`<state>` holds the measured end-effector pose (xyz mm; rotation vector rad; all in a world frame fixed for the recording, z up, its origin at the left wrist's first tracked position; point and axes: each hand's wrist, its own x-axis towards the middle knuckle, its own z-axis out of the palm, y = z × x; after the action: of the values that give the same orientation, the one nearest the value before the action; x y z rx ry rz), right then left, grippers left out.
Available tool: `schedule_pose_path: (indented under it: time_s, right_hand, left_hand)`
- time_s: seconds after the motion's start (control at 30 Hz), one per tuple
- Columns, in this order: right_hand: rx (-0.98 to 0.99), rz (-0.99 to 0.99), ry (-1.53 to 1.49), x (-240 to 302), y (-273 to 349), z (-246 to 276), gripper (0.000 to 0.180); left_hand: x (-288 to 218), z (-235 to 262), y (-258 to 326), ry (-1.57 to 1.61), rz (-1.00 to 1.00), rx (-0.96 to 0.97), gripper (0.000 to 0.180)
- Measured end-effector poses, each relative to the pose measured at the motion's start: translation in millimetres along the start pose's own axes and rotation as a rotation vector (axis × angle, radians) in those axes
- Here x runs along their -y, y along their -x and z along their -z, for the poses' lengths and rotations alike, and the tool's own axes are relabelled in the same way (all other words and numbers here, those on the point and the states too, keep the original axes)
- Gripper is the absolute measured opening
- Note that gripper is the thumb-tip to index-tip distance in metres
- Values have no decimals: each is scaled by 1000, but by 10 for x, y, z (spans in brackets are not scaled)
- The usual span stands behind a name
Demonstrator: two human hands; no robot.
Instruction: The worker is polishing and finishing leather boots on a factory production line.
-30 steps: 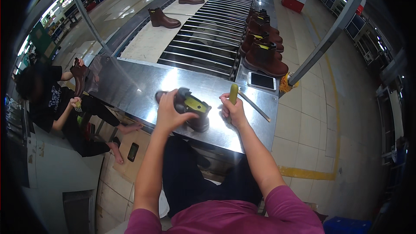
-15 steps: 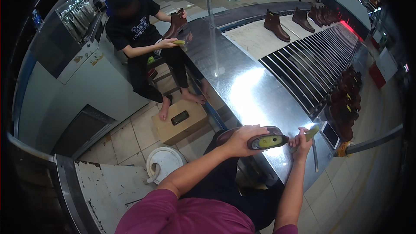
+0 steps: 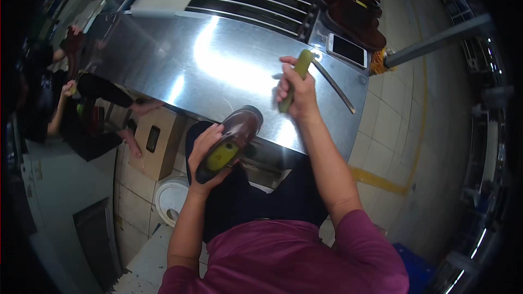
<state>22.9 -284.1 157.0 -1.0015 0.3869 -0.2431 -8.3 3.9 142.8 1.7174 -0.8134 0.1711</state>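
Note:
A dark brown ankle boot (image 3: 243,125) with a shiny toe rests in my left hand (image 3: 200,151), held over my lap by the table's near edge. Its toe points up and to the right. The opening faces me, filled by a yellow-green shoe last (image 3: 219,156) with a dark hole in it. To the right, above the metal table (image 3: 163,43), my right hand (image 3: 303,95) is wrapped round an oblong olive-green tool (image 3: 302,65). Its underside is hidden, and the fingers are slightly blurred. Tool and boot are apart.
A thin metal bar (image 3: 336,90) and a white phone (image 3: 347,50) lie at the table's right end, near several brown boots (image 3: 351,16). Metal rollers (image 3: 250,2) run beyond. At left, a co-worker (image 3: 41,95) sits by a cardboard box (image 3: 163,155) and white bucket (image 3: 168,198).
My view has swung right and downward. The boot has turned from lying sideways to pointing away from me. My right hand has moved away from the boot with the tool raised.

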Motion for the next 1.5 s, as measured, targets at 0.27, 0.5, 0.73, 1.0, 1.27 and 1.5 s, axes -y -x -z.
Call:
schedule_pose_path:
  time_s: [0.27,0.5,0.73,1.0,1.27,1.5]
  right_hand:
    - [-86,-155,-407,-17,71,-451,27]
    - [4,-236,-492,-23,31,-534,31]
    - [26,-297,-474,-109,-52,-533,27]
    - [169,-265,-112,-1,102,-750,21]
    - [-6,-299,-358,-10,33,-657,28]
    - [120,-264,-412,-129,96,-546,26]
  left_hand:
    - [76,63,-24,-100,2,99,71]
    - [75,17,52,-149,-44,89,60]
    - [144,34,43,-112,-43,59,26]
    - [163,45,14,-125,-70,92,22]
    - [128,59,-28,-115,-71,86,21]
    - [161,23,68,-137,-88,66,21]
